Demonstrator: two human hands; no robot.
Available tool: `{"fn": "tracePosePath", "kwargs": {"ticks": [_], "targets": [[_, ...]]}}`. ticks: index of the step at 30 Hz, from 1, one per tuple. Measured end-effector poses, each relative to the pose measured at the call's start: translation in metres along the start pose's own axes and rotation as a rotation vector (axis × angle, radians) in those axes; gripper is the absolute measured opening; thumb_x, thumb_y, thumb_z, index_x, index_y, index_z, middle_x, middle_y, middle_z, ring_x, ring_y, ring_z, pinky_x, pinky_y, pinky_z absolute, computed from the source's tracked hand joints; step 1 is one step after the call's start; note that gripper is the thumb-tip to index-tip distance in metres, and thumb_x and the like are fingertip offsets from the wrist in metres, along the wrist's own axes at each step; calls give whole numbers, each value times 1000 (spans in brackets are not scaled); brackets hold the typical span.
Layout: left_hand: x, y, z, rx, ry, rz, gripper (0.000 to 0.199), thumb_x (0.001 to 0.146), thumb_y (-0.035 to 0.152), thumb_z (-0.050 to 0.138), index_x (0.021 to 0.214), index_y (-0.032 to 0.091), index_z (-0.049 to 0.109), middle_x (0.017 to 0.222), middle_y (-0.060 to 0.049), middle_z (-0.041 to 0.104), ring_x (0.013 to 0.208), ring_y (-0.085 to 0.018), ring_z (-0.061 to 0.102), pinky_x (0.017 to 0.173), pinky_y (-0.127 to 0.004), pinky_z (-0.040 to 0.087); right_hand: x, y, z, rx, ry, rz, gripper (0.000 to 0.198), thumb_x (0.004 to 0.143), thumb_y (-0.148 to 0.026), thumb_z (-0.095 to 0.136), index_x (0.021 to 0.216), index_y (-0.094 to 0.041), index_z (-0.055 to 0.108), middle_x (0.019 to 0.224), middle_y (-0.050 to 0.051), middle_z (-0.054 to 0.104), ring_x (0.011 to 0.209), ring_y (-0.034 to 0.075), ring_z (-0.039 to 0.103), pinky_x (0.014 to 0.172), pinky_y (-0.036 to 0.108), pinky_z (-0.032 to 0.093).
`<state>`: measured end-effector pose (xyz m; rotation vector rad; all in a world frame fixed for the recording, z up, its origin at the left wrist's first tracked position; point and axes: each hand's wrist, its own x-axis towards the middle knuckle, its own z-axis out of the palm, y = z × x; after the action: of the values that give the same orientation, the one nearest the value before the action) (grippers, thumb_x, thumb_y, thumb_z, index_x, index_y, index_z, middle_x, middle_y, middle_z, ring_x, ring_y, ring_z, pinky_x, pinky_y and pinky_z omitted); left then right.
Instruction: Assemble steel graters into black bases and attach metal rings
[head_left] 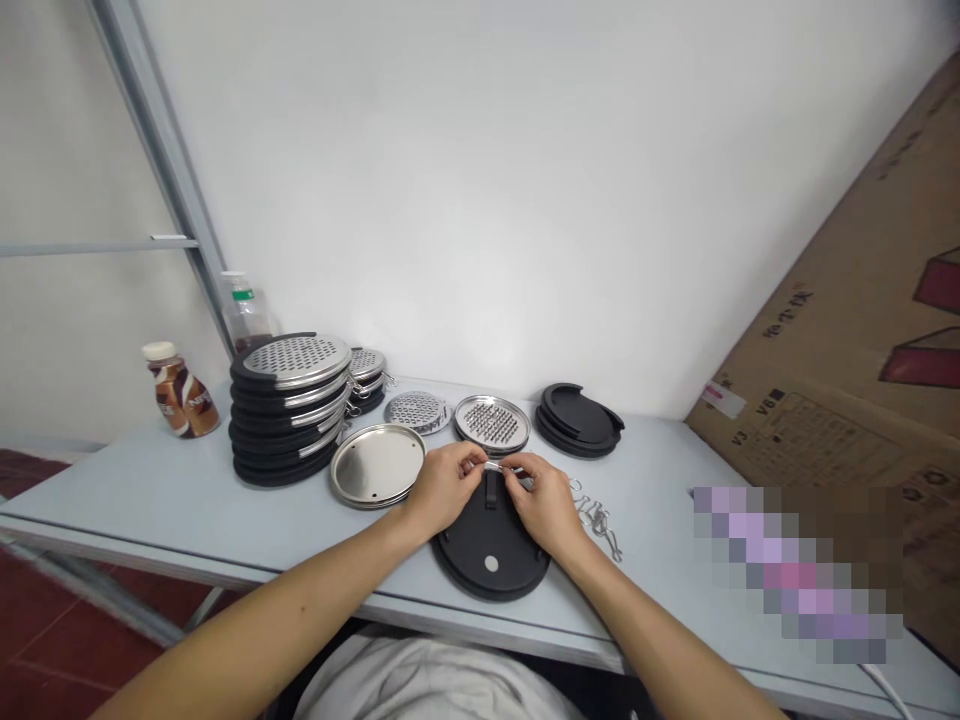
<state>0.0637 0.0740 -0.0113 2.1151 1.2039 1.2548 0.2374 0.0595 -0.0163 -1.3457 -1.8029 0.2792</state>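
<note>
A round black plastic base [480, 555] lies flat near the table's front edge, with a slot near its far side and a pale round spot near its close side. Above its far edge, my left hand [450, 482] and my right hand [541, 498] meet with pinched fingertips. Between them they hold a small shiny metal piece [492, 465]; its exact shape is mostly covered by the fingers. Right of my right hand lies a loose heap of metal wire clasps [598, 518]. Beside my left hand rest shiny round metal plates [379, 464].
Stacked round graters [300, 358] with black bases stand at the left, a smaller stack [367, 362] behind. Grater discs [492, 424] and black bases [579, 418] line the back. Two bottles [180, 395] are far left. A large cardboard box [817, 400] leans at the right.
</note>
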Motion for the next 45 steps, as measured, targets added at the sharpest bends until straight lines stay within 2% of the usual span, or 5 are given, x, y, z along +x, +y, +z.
{"fn": "tracePosePath", "kwargs": {"ticks": [12,23,30,40,45], "targets": [[0,-1,0,-1,-12,-6,16,82,8,61,88,19,71,79,1,71,67,-12,62,66,-22,46,-2,0,-1,10,-9,15,17,84,-22,53,88,-20,70,91,5,74,86,23,68,80,34,50],[2,-1,-1,33,-28,-26,17,79,5,61,82,17,73,72,0,72,65,-15,64,64,-23,47,-2,2,2,52,13,2,21,78,-15,56,82,-23,74,88,4,76,86,23,69,81,36,51],[-3,2,-5,47,-62,-7,17,84,15,65,95,20,76,87,-4,76,75,-17,68,73,-27,51,-2,1,1,83,-17,-40,32,79,-8,53,89,-25,78,93,4,76,89,22,70,85,36,52],[-7,6,-10,76,-120,6,23,72,22,81,94,20,76,89,-4,74,80,-20,67,74,-28,51,-2,-1,1,61,-27,-83,32,80,-6,53,86,-24,78,91,4,74,84,21,69,79,33,52],[-6,5,-9,85,-125,6,26,69,25,85,92,20,76,85,-4,74,76,-19,66,70,-28,50,-2,-2,0,45,-31,-106,33,80,-3,51,84,-23,77,89,4,73,83,19,68,79,31,51]]}}
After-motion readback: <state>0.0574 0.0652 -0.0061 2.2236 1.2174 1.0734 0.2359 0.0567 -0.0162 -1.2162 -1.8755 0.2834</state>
